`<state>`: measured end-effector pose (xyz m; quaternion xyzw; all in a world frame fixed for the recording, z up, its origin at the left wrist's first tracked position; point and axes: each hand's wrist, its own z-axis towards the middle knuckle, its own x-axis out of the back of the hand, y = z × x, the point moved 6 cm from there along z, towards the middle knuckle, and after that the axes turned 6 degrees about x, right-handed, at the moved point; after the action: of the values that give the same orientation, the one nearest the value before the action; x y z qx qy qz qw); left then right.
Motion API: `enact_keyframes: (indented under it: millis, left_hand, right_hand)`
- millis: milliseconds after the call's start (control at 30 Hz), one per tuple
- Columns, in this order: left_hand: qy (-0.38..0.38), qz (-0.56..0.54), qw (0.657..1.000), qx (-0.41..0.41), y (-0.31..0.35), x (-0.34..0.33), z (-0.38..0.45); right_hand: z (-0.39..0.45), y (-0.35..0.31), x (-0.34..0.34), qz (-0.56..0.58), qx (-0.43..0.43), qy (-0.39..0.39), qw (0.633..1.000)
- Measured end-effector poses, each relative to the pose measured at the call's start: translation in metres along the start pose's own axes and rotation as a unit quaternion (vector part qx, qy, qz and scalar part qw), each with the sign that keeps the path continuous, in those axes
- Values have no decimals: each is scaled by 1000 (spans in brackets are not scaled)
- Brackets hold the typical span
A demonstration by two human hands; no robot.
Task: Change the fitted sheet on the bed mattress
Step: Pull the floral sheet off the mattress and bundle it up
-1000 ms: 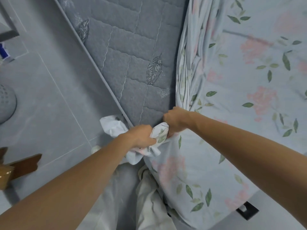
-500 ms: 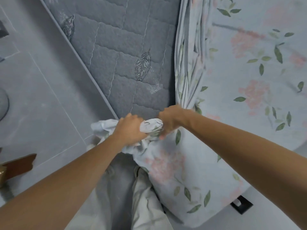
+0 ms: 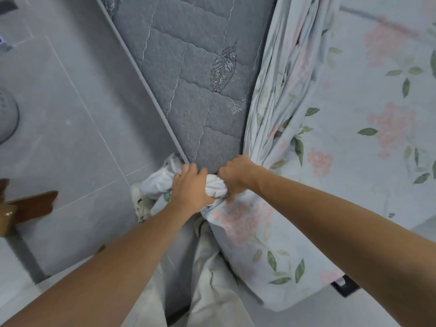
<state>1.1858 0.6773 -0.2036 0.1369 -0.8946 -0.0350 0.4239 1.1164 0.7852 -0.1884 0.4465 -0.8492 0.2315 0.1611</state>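
A grey quilted mattress (image 3: 195, 74) lies bare along its left strip, ending in a corner near my hands. The pale blue fitted sheet (image 3: 354, 119) with pink flowers and green leaves covers the right part and is bunched in folds along the bare strip. At the mattress corner my left hand (image 3: 190, 188) grips the white bunched hem of the sheet. Right beside it, my right hand (image 3: 237, 175) grips the sheet's gathered edge. A lower sheet corner hangs over the bed's near end.
Grey tiled floor (image 3: 70, 119) spreads to the left. A brown wooden piece (image 3: 30, 206) sticks in at the left edge, and a round grey object (image 3: 7, 116) lies further up. My light trousers (image 3: 212, 279) stand below. A black bracket (image 3: 344, 285) shows at the lower right.
Both hands have stayed on the bunched sheet at the mattress corner. My left hand has shifted over the hem toward the corner, closer to my right hand.
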Motion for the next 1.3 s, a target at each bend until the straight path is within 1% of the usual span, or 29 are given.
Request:
enact_keyframes:
  millis: [67, 167, 233, 300, 400, 433, 533, 600, 667, 800, 867, 933, 1000, 1067, 1100, 1167, 1233, 1300]
  left_hand:
    - [18, 15, 999, -26, 2, 1, -3]
    - [18, 29, 997, -69, 11, -7, -12]
    - [-1, 1, 996, -88, 19, -10, -17]
    - [-42, -57, 993, -94, 24, -12, -23]
    - [-101, -145, 981, -79, 26, -7, -27]
    - [-111, -148, 980, -77, 28, -3, -25]
    - [-120, -104, 983, -88, 37, 11, -14]
    - [-138, -96, 981, -98, 47, 17, -10]
    - [-155, -141, 972, -104, 61, 21, -9]
    - [-167, -248, 947, -118, 101, 40, -11]
    - [-161, -281, 939, -119, 118, 46, -9]
    - [-147, -286, 941, -109, 124, 43, -6]
    - [-124, -249, 955, -104, 122, 35, -7]
    - [-107, -180, 972, -105, 118, 22, -13]
    - [-99, -145, 979, -101, 114, 14, -16]
    - [-73, -100, 988, -88, 103, 3, -25]
    - [-34, -92, 992, -80, 92, -4, -39]
    - [11, -100, 990, -98, 87, -11, -59]
  right_hand:
    - [0, 0, -6, -1, -3, -4, 1000]
    - [-2, 2, -15, -20, 4, 26, 999]
    - [-10, 4, -17, -11, 11, 22, 1000]
    - [-18, 9, -20, 24, 11, 0, 1000]
    - [-28, 18, -18, 84, 8, -12, 996]
    - [-30, 21, -18, 107, 3, -9, 994]
    - [-41, 29, -15, 161, -8, 7, 987]
    - [-52, 38, -18, 192, -24, 10, 981]
    - [-68, 47, -22, 223, -29, 16, 974]
    - [-107, 76, -22, 277, -48, 29, 959]
    - [-126, 86, -19, 276, -56, 61, 958]
    - [-134, 91, -24, 239, -77, 106, 962]
    - [-133, 87, -39, 181, -102, 155, 966]
    - [-124, 76, -64, 141, -98, 233, 957]
    - [-120, 69, -75, 129, -91, 277, 948]
    - [-116, 56, -94, 120, -105, 356, 921]
    - [-118, 37, -110, 154, -134, 421, 884]
    - [-128, 12, -130, 194, -177, 465, 845]
